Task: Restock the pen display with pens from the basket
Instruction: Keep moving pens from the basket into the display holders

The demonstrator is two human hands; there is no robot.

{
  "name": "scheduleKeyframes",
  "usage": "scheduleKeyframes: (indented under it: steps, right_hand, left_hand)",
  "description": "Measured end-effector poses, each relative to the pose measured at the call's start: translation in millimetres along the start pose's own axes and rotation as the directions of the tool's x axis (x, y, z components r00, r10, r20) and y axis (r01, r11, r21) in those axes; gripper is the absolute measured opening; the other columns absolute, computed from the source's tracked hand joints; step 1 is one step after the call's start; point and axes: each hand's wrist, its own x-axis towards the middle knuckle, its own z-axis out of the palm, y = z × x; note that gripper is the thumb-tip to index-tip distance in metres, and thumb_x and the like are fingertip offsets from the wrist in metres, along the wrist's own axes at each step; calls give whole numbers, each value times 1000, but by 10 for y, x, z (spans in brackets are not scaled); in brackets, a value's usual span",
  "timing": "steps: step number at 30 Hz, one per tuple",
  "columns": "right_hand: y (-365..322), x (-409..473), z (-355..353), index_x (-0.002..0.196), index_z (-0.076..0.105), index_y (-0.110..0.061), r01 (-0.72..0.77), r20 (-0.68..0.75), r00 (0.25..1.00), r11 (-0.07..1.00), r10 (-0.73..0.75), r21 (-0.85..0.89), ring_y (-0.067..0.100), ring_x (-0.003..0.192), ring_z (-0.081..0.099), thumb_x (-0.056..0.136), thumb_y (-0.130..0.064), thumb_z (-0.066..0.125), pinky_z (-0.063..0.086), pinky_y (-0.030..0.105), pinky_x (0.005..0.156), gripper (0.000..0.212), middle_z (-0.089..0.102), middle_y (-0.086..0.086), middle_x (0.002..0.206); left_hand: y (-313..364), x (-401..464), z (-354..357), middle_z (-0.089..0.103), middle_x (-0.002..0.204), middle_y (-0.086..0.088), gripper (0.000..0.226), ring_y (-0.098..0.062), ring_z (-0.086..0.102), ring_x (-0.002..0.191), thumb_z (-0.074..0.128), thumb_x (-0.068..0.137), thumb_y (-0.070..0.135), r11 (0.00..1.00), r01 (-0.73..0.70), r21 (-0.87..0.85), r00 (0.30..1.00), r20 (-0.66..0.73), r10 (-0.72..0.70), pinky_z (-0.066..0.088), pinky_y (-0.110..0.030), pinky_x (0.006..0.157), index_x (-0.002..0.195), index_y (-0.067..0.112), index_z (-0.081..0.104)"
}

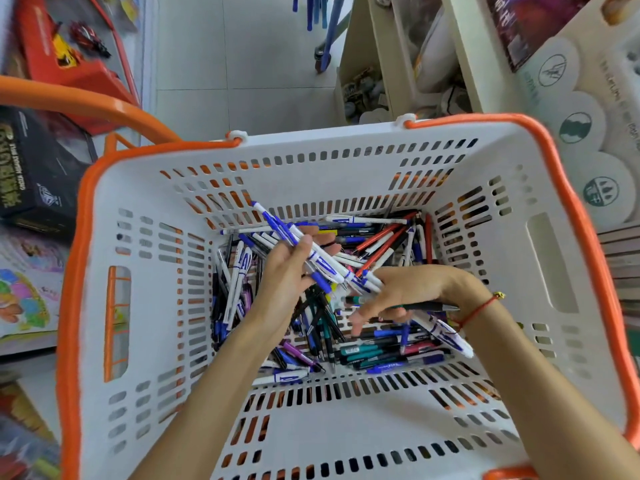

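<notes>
Fingers of left hand are curled round a bundle of white/blue pens, several at once, long axes running diag. from upper left down to lower right; tips fan out twd far wall of basket at top, other ends poke out near right hand. Right hand sits just beside, palm down over the pile; thumb and fingers look partly curled, and a dark pen lies along under the palm. Whether it's actually pinched or just lying under the hand: can't tell. A red string bracelet is on that wrist.

Loose pens cover basket floor below both hands – blue, black, teal, purple, red, white – jumbled, no common direction. Red ones cluster at far right corner. Basket is white w/ slotted walls and orange rim, handle swung off to the left.

Key relation: held bundle's lower ends point straight at right hand, nearly touching it, so right hand is the nearer one to feed in another pen or square up the ends. Judgement: step = gathering a handful; none of it has reached a display yet, and no pen display is identifiable in view. Shelves w/ goods flank the basket both sides.
</notes>
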Motion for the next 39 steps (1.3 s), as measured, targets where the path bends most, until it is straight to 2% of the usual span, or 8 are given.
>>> scheduleKeyframes:
  steps: [9, 15, 18, 22, 25, 29, 36, 39]
  right_hand:
    - [20, -40, 27, 120, 61, 1, -21, 17, 1000, 984, 19, 177, 8, 41, 38, 105, -27, 39, 33, 25, 56, 39, 65, 1, 65]
    - [73, -68, 111, 92, 75, -32, 150, -48, 989, 960, -142, 238, 8, 40, 32, 106, -25, 33, 34, 19, 50, 45, 44, 6, 60]
    - [71, -28, 151, 114, 67, -17, 152, -30, 988, 958, -149, 242, 7, 40, 32, 106, -26, 33, 33, 17, 47, 37, 47, 0, 60]
    - [-44, -5, 237, 77, 74, -37, 152, 1, 988, 973, -154, 173, 6, 40, 32, 107, -30, 31, 32, 25, 53, 53, 47, -7, 54]
    - [-58, 6, 257, 58, 64, -24, 136, -92, 988, 982, -124, 133, 11, 40, 31, 99, -53, 31, 33, 22, 52, 60, 40, -2, 46]
    - [51, 167, 301, 86, 56, -21, 189, -372, 919, 974, -131, 125, 11, 35, 32, 100, -49, 36, 30, 22, 45, 38, 53, 4, 54]
    - [58, 63, 200, 72, 51, -16, 291, -412, 894, 927, -175, 236, 5, 36, 34, 104, -32, 37, 31, 14, 39, 39, 48, -9, 50]
    - [80, -148, -23, 65, 59, -21, 163, -229, 967, 959, -109, 233, 7, 38, 34, 103, -36, 35, 32, 15, 40, 48, 44, -7, 53]
  left_hand:
    - [-22, 60, -82, 64, 83, 2, 18, -12, 69, 87, 44, 102, 24, 928, 156, -339, 986, -7, -168, 55, -38, 83, 106, 22, 62]
    - [8, 71, -113, 73, 111, -1, 25, -15, 70, 102, 39, 104, 15, 944, 168, -283, 985, 85, -150, 60, -31, 74, 118, 19, 59]
    - [19, 46, -87, 72, 115, -2, 27, -14, 67, 108, 39, 103, 14, 960, 214, -183, 970, 154, -186, 59, -29, 76, 123, 17, 58]
    - [10, 34, -68, 72, 113, 1, 25, -13, 66, 110, 39, 103, 14, 969, 223, -103, 962, 184, -202, 56, -31, 86, 120, 15, 58]
    - [6, 56, -82, 72, 115, 4, 24, -11, 64, 114, 39, 103, 15, 976, 199, -89, 967, 180, -181, 49, -33, 95, 119, 14, 56]
    - [-12, 55, -84, 69, 120, 8, 26, -11, 55, 124, 39, 103, 15, 985, 165, -51, 972, 178, -153, 43, -33, 104, 118, 19, 61]
    - [33, 59, -119, 69, 118, -5, 27, -18, 67, 107, 40, 103, 19, 972, 233, -33, 966, 126, -227, 55, -35, 89, 123, 14, 58]
    - [113, 68, -213, 71, 91, -2, 20, -5, 70, 70, 39, 104, 24, 962, 97, 253, 993, -95, -75, 57, -25, 67, 109, 20, 59]
